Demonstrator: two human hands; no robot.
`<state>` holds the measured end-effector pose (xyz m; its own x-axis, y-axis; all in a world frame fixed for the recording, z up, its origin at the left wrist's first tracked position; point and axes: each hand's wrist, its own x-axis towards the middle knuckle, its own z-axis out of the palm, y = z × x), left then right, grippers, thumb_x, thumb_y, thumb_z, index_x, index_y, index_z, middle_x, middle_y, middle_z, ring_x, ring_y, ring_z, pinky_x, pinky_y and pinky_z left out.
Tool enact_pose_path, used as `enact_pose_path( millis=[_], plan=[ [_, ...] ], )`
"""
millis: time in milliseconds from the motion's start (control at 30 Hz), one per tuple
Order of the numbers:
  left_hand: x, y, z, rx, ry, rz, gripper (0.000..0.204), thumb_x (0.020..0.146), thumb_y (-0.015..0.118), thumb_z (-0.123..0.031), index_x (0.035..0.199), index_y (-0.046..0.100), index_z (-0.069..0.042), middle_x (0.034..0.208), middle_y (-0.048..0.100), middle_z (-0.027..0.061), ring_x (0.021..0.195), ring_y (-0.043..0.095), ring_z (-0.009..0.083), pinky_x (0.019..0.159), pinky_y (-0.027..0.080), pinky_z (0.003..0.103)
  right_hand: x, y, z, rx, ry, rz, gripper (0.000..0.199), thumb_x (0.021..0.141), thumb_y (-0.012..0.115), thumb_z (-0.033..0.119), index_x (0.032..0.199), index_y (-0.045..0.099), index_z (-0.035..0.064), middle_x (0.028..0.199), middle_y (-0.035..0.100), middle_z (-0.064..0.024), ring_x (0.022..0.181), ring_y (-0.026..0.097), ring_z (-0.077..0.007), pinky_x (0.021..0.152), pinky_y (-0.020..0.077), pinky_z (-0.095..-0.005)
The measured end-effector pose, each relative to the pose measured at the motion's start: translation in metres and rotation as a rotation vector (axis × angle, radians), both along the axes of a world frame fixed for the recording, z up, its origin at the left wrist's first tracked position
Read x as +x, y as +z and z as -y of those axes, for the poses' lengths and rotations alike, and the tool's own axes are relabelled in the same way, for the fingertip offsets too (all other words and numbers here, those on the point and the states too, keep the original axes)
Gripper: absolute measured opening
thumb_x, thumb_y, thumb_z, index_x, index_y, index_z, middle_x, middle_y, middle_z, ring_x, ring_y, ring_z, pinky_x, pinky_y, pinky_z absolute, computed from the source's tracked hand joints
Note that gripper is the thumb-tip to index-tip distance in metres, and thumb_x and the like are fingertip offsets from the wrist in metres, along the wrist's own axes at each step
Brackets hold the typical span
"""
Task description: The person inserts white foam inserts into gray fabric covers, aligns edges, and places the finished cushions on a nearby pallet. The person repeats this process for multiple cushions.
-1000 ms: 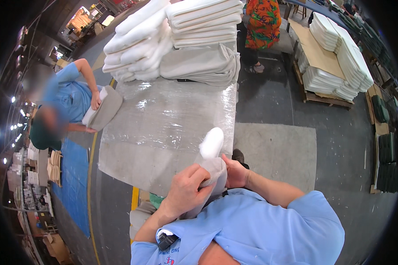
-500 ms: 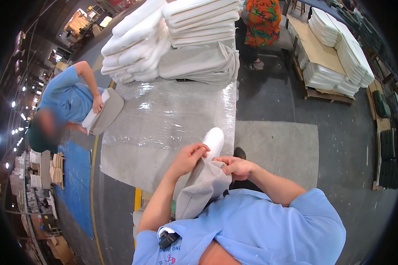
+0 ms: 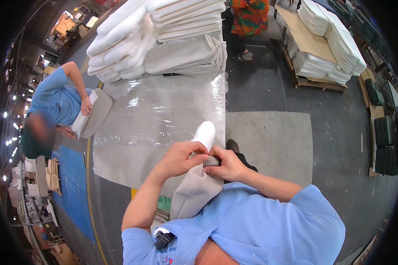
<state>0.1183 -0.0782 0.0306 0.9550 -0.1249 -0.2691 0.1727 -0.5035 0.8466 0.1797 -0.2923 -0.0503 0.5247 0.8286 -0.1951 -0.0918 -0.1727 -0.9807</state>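
Observation:
A grey fabric cushion cover (image 3: 193, 191) stands against my front, partly over a white padded insert (image 3: 205, 134). The insert's rounded end sticks out of the cover's mouth, away from me. My left hand (image 3: 181, 158) pinches the cover's edge on the left of the insert, thumb and fingers closed. From the right, my right hand (image 3: 227, 165) grips a folded part of the same edge. The fingertips of both hands nearly meet at the opening. How far the insert reaches inside is hidden by the fabric.
A plastic-covered table (image 3: 150, 104) lies ahead, with stacked white pads (image 3: 185, 20) and folded grey covers (image 3: 181, 59) at its far end. On the left, a co-worker (image 3: 59, 95) handles another grey cover (image 3: 97, 114). A pallet of white pads (image 3: 316, 64) stands far right.
My hands have drawn together at the cover's mouth, the left moving right along the edge. Less of the insert shows between them. The whole view has shifted slightly.

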Motion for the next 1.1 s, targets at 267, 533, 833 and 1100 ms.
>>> enact_pose_path(
  millis=[267,533,833,1100],
  plan=[
    [0.005,0.022,0.013,0.261,-0.275,-0.044,0.019,0.093,0.076,-0.026,0.094,0.072,-0.007,0.087,0.068,0.0054,0.089,0.058,0.0247,0.077,0.049,0.039,0.023,-0.039,0.019,0.349,0.286,-1.005,0.025,0.103,0.068,0.02,0.126,0.066,0.008,0.116,0.067,0.0028,0.107,0.063,-0.009,0.097,0.0496,-0.0267],
    [-0.004,0.007,0.013,0.136,-0.166,0.106,0.011,0.094,0.074,-0.015,0.094,0.069,-0.005,0.088,0.067,0.0043,0.091,0.06,0.0197,0.076,0.049,0.036,0.015,-0.033,0.016,0.54,0.338,-1.209,0.053,0.099,0.07,0.016,0.148,0.05,0.0115,0.135,0.065,-0.0066,0.127,0.064,-0.021,0.111,0.0497,-0.0414],
    [-0.004,0.001,-0.002,-0.229,-0.029,-0.466,0.011,0.1,0.068,-0.014,0.103,0.064,-0.005,0.08,0.06,-0.0051,0.071,0.052,0.0054,0.064,0.043,0.026,0.012,-0.04,0.009,0.576,0.242,-1.211,0.053,0.1,0.064,0.018,0.15,0.049,0.0105,0.146,0.059,-0.0085,0.131,0.061,-0.0224,0.113,0.0465,-0.0425],
    [0.01,0.009,-0.001,-0.305,-0.127,-0.457,0.013,0.1,0.068,-0.011,0.11,0.067,-0.004,0.091,0.063,-0.0041,0.081,0.052,0.0044,0.072,0.044,0.023,0.015,-0.098,0.017,0.344,0.661,-1.173,0.051,0.104,0.063,0.025,0.151,0.055,0.0048,0.152,0.059,-0.0039,0.138,0.055,-0.0195,0.115,0.0418,-0.0366]
  ],
)
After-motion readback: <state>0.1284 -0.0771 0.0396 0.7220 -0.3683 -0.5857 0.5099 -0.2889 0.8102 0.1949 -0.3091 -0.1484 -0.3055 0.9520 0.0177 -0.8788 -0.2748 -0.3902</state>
